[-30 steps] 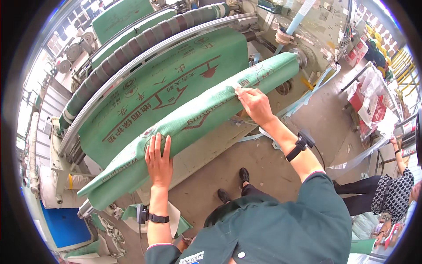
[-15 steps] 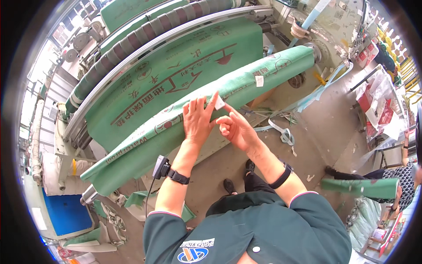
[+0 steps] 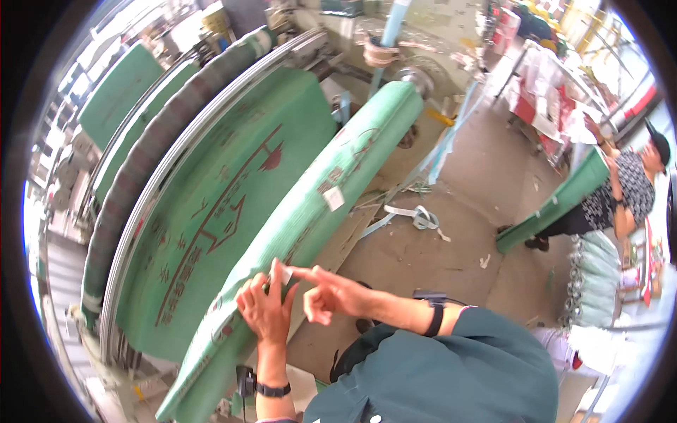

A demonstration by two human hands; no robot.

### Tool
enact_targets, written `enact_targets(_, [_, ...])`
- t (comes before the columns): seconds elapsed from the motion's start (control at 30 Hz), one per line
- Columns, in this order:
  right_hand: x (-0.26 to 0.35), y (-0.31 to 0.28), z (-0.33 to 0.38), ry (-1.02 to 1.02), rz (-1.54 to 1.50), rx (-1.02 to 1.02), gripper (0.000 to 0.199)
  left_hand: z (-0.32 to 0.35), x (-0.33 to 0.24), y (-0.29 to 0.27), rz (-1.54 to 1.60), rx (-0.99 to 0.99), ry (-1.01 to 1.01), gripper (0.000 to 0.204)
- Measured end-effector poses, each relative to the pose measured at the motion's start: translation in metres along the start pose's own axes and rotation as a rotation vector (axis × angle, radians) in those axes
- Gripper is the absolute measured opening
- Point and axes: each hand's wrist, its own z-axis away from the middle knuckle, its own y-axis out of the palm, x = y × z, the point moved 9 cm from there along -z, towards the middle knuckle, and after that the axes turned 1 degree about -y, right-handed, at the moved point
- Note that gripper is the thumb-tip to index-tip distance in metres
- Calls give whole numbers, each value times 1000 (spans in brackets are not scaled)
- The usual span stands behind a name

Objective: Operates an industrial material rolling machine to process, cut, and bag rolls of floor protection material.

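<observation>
A long roll of green printed sheet (image 3: 303,204) runs diagonally across the machine. My left hand (image 3: 266,310) rests on the lower part of the roll with its fingers spread. Just above its index finger is a small white piece of tape (image 3: 286,275), partly hidden by the fingers. My right hand (image 3: 333,292) reaches in from the right. Its index finger is stretched out to the edge of that tape, while the other fingers curl loosely with nothing visible in them. Higher on the roll, another white patch (image 3: 333,198) lies flat on the sheet.
Behind the roll, a green printed sheet (image 3: 190,204) hangs below a metal rail and a dark wrapped roller (image 3: 148,134). Tangled pale strapping (image 3: 419,217) lies on the floor. At the right a person (image 3: 627,183) holds a green sheet (image 3: 557,197), near stacked pale rolls (image 3: 596,275).
The view has swung to the right, so the roll now stands steeper in it. Both hands stay by the same white tape. The other person has raised the green sheet.
</observation>
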Motion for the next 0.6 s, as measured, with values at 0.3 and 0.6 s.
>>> enact_targets(0.3, [144, -1, 47, -401, 1363, -630, 66, 4, 1, -1, -31, 76, -2, 49])
enact_targets(0.6, [396, -231, 52, -424, 2198, -1334, 60, 95, -10, 96, 1149, 414, -31, 32])
